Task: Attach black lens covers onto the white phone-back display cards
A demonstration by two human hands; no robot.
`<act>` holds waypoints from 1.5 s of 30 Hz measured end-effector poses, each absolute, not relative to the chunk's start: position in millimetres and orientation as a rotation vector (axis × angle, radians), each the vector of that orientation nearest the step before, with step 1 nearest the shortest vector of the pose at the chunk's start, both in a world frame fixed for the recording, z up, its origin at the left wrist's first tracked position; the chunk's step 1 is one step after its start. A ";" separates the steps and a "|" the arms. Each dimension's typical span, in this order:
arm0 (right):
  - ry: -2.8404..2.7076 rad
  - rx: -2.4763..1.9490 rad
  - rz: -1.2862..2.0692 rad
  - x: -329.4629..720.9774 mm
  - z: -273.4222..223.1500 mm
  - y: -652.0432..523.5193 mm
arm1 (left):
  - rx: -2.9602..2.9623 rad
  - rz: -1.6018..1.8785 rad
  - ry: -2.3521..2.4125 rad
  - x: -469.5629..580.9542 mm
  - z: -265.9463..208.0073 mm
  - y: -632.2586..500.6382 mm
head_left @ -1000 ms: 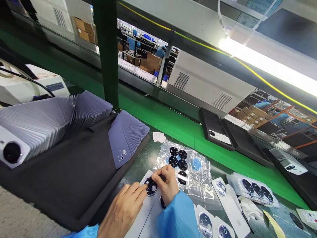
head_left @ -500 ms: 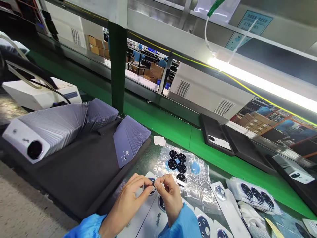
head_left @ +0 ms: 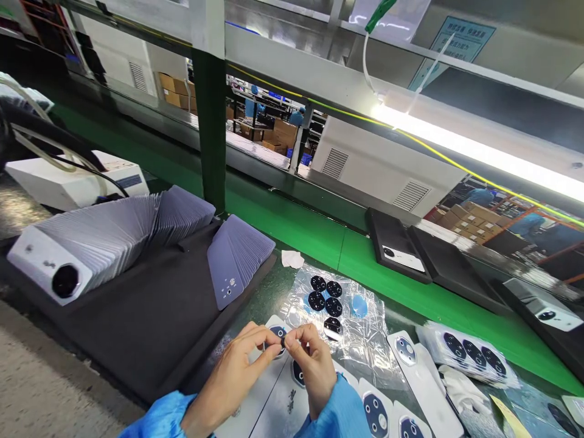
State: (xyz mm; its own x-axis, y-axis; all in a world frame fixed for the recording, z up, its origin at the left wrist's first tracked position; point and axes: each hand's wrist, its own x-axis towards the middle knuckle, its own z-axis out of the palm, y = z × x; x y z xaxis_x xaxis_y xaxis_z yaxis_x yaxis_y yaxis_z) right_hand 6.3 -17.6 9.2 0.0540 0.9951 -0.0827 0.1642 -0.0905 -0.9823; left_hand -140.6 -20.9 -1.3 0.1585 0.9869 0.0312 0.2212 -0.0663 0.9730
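Note:
My left hand [head_left: 241, 365] and my right hand [head_left: 314, 362] meet fingertip to fingertip, both pinching a small dark piece [head_left: 282, 341] whose kind I cannot make out. Just behind and below the fingers lie white phone back panels [head_left: 269, 392] with dark round camera plates, partly hidden by my hands. More panels with dark camera plates [head_left: 376, 416] lie right of my right wrist. Beyond my fingers, several black round camera lens covers [head_left: 333, 307] and a blue disc [head_left: 359, 306] rest on a clear plastic sheet [head_left: 365, 340].
On the left, a black foam tray [head_left: 150, 322] holds a long fanned row of panels [head_left: 100, 234] and a shorter fan [head_left: 239, 258]. At right lie a bagged stack of lens covers [head_left: 469, 354] and a white glove [head_left: 465, 395]. Black trays [head_left: 399, 240] sit on the green belt [head_left: 328, 240].
My hands keep the same pinch on the small dark piece, almost unmoved. The camera view has shifted slightly. Nothing else has visibly moved.

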 end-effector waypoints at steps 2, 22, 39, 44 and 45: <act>-1.244 -1.411 1.166 6.0 9.0 -17.7 | 1.486 0.990 1.239 -140.4 0.3 -20.6; -1.406 -1.367 0.963 15.0 -12.0 -20.8 | 1.442 0.954 1.205 -138.0 -0.6 -19.1; -1.071 -1.251 1.375 11.5 -9.3 -23.9 | 1.363 0.872 1.183 -135.7 1.9 -14.2; -1.038 -1.254 1.404 12.4 -10.8 -21.7 | 1.315 0.864 1.168 -135.5 2.1 -14.2; -1.040 -1.260 1.406 12.6 -11.8 -21.4 | 1.302 0.864 1.169 -135.4 2.6 -14.4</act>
